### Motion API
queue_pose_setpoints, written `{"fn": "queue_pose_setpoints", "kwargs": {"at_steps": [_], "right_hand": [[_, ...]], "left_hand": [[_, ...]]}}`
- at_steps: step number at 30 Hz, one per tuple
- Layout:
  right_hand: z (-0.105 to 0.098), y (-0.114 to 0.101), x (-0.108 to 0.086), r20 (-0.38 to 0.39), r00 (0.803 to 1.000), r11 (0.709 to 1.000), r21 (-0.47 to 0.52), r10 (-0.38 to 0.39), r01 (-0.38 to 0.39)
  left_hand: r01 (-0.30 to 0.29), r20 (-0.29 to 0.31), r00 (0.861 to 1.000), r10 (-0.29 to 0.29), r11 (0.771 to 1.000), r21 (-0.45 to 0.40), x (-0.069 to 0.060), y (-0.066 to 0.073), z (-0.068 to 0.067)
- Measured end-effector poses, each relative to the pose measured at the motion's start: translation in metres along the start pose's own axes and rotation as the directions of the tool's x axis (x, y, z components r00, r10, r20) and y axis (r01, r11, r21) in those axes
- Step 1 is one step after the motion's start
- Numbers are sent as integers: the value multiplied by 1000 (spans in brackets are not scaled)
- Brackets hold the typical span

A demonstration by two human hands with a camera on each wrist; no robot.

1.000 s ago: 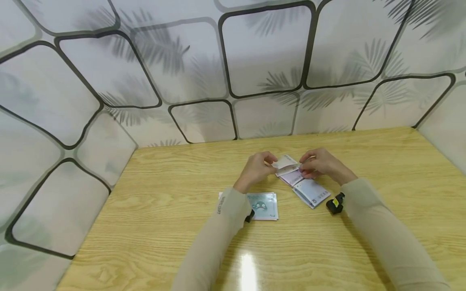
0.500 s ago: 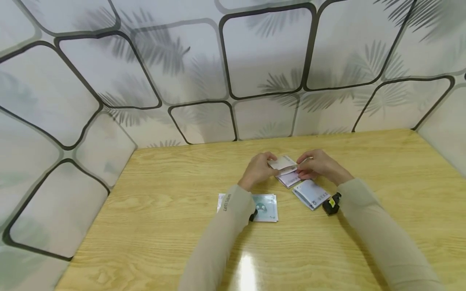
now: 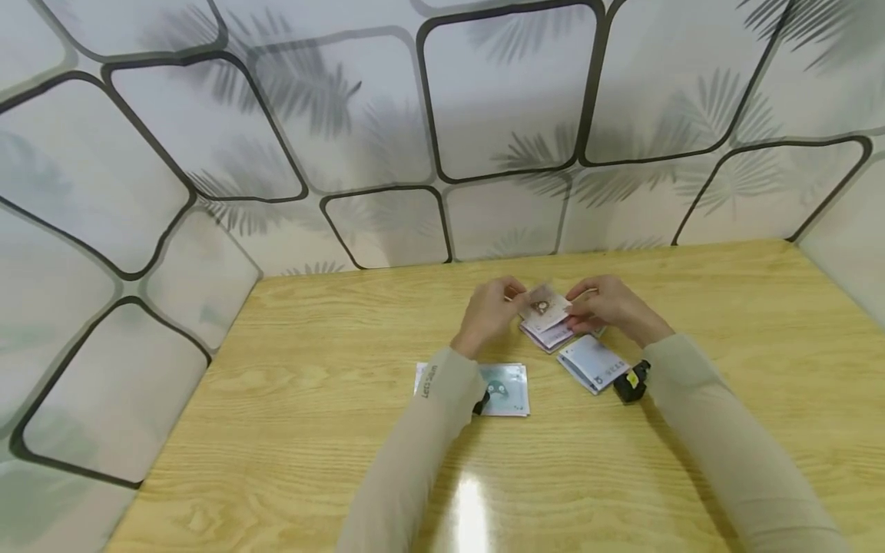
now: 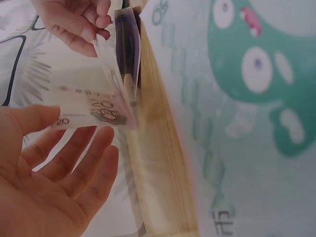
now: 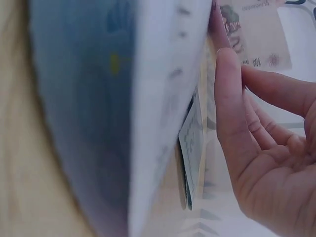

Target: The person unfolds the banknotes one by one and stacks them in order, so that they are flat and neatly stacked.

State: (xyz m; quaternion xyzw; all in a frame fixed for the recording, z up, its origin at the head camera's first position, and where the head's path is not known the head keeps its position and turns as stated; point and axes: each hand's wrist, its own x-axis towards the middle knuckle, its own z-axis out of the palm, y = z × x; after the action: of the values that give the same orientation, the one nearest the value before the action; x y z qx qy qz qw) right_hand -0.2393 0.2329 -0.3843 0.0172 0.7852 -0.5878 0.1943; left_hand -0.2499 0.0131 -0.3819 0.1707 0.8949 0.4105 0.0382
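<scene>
A brownish play banknote (image 3: 543, 306) with a cartoon print is spread between the two hands in the head view. My left hand (image 3: 489, 313) pinches its left side between thumb and fingers; the left wrist view shows the same banknote (image 4: 94, 107) there. At its right edge, my right hand (image 3: 608, 309) pinches with thumb and forefinger. Just below lies a folded purple banknote (image 3: 549, 336). Nearer the right wrist is a folded pale blue banknote (image 3: 592, 362), which looms large in the right wrist view. A greenish folded banknote (image 5: 192, 148) stands partly hidden behind it.
Flat green cartoon banknotes (image 3: 508, 390) lie in a stack on the wooden table (image 3: 311, 430), partly covered by the left sleeve (image 3: 442, 399). Black wrist cameras (image 3: 631, 382) sit low over the table. A leaf-patterned wall covering (image 3: 387, 230) borders the table's back edge.
The brownish banknote was folded and has been opened out, its cartoon side now showing. Both hands have stayed close to the same place.
</scene>
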Motion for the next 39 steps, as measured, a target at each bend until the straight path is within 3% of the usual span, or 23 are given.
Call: {"fn": "queue_pose_setpoints", "kwargs": {"at_steps": [5,8,11,16,19,24,28,33,39], "right_hand": [[-4,0,-2,-10,1000,1000,-3,-15,15],[-4,1,-3,-18,999,999,20,-26,27],[-5,1,-4,-26,998,998,24,-50,51],[-5,-1,-5,-50,996,997,3,-76,77],[-4,-1,-5,-48,995,996,16,-91,91],[-2,0,-6,-30,990,988,56,-140,141],[-2,0,-7,-49,983,982,61,-177,180],[-3,0,-9,-68,983,978,115,-170,177],[-3,-1,-12,-48,984,965,192,-170,177]], "left_hand": [[55,-91,994,-59,998,-43,1,-4,-5],[82,-108,990,-91,993,-84,2,-6,-9],[64,-114,990,-79,989,-132,2,-10,-14],[-26,-130,992,1,982,-186,0,-17,-19],[-45,-131,991,11,964,-262,-3,-21,-21],[-46,-124,992,-1,924,-380,-9,-26,-23],[-24,-123,992,-27,920,-391,-15,-29,-28],[25,-109,991,-81,899,-438,-19,-34,-34],[14,-127,989,-79,896,-445,-23,-34,-39]]}}
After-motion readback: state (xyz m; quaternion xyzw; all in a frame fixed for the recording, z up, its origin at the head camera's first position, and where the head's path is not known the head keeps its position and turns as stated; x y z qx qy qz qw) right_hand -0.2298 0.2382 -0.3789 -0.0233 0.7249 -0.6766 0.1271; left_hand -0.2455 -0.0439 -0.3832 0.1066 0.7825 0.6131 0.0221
